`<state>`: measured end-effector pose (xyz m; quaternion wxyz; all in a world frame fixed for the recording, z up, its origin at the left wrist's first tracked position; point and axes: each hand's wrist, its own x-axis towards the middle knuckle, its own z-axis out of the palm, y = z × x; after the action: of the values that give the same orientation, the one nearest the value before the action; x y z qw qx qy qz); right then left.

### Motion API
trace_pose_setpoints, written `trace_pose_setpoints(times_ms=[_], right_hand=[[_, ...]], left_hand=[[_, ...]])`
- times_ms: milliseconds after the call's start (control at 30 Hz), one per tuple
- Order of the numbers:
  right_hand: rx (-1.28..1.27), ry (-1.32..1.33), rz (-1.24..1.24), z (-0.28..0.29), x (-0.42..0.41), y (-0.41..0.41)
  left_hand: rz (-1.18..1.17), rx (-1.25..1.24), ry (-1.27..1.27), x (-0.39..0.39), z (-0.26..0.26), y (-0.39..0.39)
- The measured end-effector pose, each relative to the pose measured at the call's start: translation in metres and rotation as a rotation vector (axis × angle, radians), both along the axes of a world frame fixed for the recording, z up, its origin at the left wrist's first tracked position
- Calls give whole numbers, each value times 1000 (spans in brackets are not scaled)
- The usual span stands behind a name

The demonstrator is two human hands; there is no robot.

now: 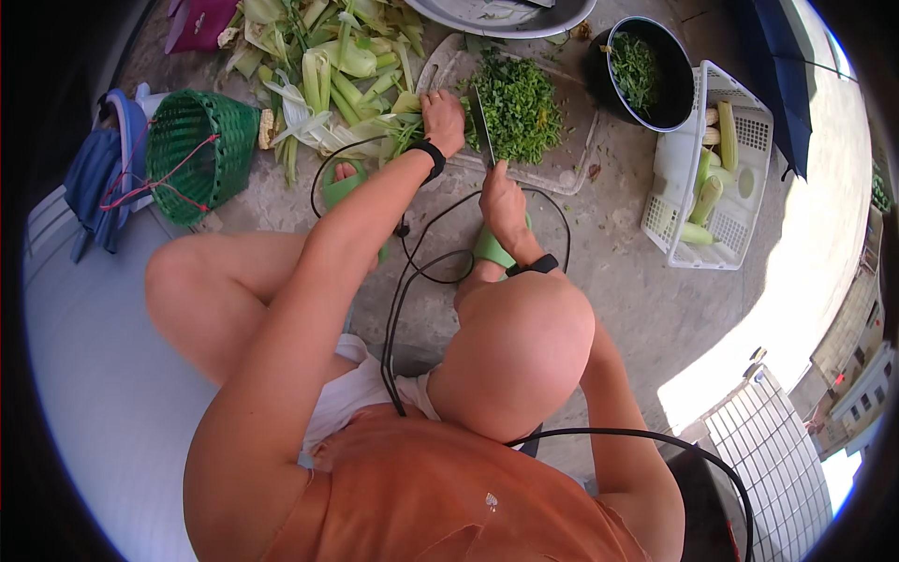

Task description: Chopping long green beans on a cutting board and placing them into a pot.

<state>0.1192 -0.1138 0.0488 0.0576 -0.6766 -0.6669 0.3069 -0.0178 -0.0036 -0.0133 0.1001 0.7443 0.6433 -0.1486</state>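
My right hand (503, 204) grips a kitchen knife (482, 126) by its handle, most of which my fingers hide. The blade points away from me, along the left side of a heap of chopped leafy greens (523, 112). That heap covers much of a worn cutting board (570, 158) lying on the ground. At the board's left side, my left hand (444, 123) is closed over a bunch of uncut greens (406, 132), whose stems or leaves trail out to the left. Its fingertips are a short way left of the blade.
Corn husks (351, 67) lie piled left of the board, near a green woven basket (200, 158). A metal basin (502, 28) stands beyond. To the right are a dark pot (597, 77) of greens and a white plastic crate (720, 246) holding corn. Black cables (414, 281) loop near my feet.
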Motion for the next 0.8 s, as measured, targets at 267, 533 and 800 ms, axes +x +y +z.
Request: trace_pose_setpoints(times_ms=[267,533,800], right_hand=[[-32,83,-58,-31,-22,26],[57,156,-47,-52,-34,78],[-82,82,2,-4,-14,-4]], left_hand=[[-22,-158,-143,-23,-5,9],[23,-157,-221,-22,-2,13],[94,-158,-136,-30,-14,9]])
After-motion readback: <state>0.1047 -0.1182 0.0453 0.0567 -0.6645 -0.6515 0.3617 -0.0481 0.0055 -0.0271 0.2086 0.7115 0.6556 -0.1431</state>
